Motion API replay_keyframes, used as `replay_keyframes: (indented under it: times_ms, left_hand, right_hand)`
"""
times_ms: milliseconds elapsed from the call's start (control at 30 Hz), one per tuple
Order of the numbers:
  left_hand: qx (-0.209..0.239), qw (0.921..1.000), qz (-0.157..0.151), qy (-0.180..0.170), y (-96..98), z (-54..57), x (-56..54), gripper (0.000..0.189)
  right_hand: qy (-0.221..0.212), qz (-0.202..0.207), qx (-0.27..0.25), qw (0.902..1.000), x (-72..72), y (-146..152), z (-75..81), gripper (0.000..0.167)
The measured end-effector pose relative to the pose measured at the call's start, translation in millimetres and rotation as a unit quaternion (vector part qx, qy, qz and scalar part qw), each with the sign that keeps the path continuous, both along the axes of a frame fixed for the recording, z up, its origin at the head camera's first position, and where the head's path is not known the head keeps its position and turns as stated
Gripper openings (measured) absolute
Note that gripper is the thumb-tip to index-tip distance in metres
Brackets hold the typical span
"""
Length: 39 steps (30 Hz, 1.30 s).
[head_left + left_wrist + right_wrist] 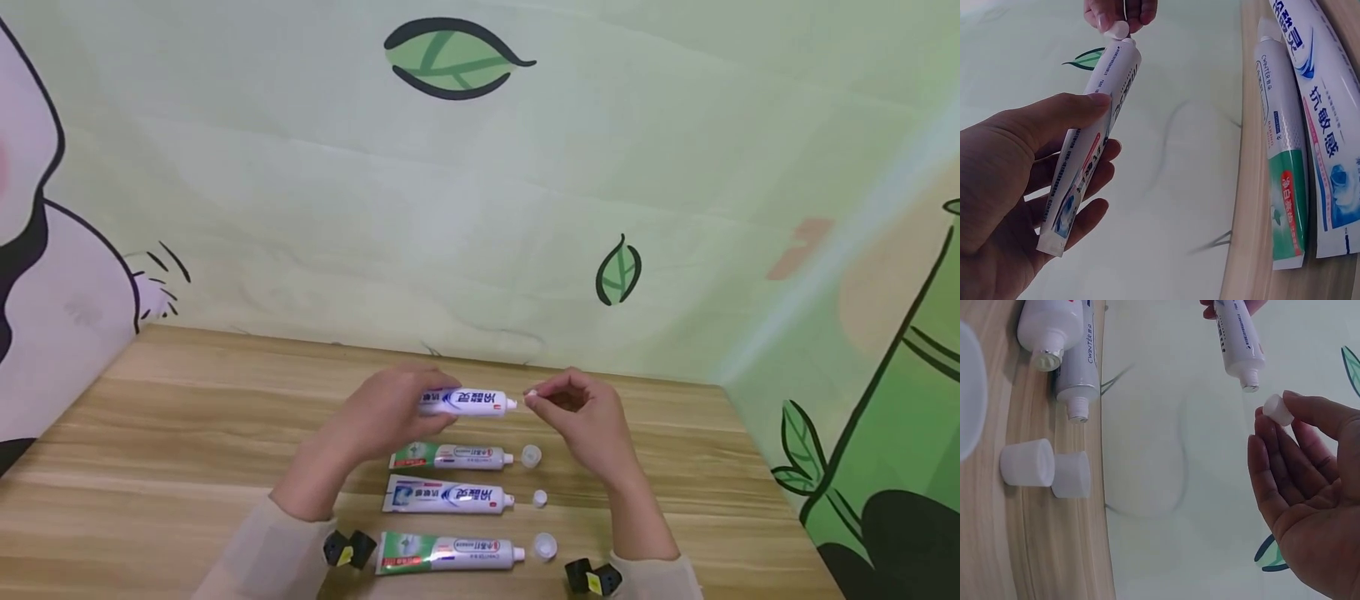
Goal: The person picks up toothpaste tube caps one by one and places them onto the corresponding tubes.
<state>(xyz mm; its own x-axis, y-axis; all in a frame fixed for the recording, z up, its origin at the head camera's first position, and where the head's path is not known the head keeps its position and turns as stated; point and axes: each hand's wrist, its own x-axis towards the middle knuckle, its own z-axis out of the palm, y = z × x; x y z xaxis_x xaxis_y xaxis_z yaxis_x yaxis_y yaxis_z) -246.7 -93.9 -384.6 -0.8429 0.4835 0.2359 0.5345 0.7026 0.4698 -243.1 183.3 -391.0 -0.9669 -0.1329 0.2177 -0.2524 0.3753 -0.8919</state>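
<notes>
My left hand point(390, 410) grips a white and blue toothpaste tube point(476, 402) above the wooden table, its open nozzle pointing right. Thumb and fingers wrap its body in the left wrist view, where the tube point(1094, 137) slants upward. Between thumb and fingertips my right hand point(588, 421) pinches a small white cap point(1278, 410). In the right wrist view this cap is apart from the bare nozzle point(1249, 380). Nearest below the hands lies a green and white toothpaste tube point(450, 457) with a white cap point(531, 456) beside its nozzle.
Closer to me lie a white and blue tube point(450, 496) and another green and white tube point(450, 553), both uncapped. Their caps, a small one point(539, 498) and a larger one point(545, 547), sit to the right on the table point(225, 417). A printed backdrop point(300, 208) stands behind.
</notes>
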Motion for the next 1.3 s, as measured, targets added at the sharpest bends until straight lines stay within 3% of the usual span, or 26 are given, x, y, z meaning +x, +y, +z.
replay_keyframes:
  times_ms: [167,567,1000,1300]
  left_hand:
    - [0.0,1.0,0.0,0.001,-0.7,3.8,-1.1,0.043]
    - [0.004,0.9999,-0.01,0.012,-0.9,8.7,-1.6,0.041]
    - [0.005,0.9999,-0.01,0.01,-2.2,9.5,0.5,0.041]
    - [0.01,0.9996,-0.019,0.018,-1.6,5.7,1.3,0.04]
  right_hand:
    - [-0.013,0.008,-0.019,0.9997,-2.1,1.2,0.3,0.023]
    - [-0.04,0.021,-0.037,0.9983,-4.7,2.5,-0.3,0.021]
    - [-0.026,0.033,-0.018,0.9989,-4.1,1.3,-2.5,0.017]
    - [-0.04,0.037,-0.041,0.9977,-2.7,1.2,-3.0,0.021]
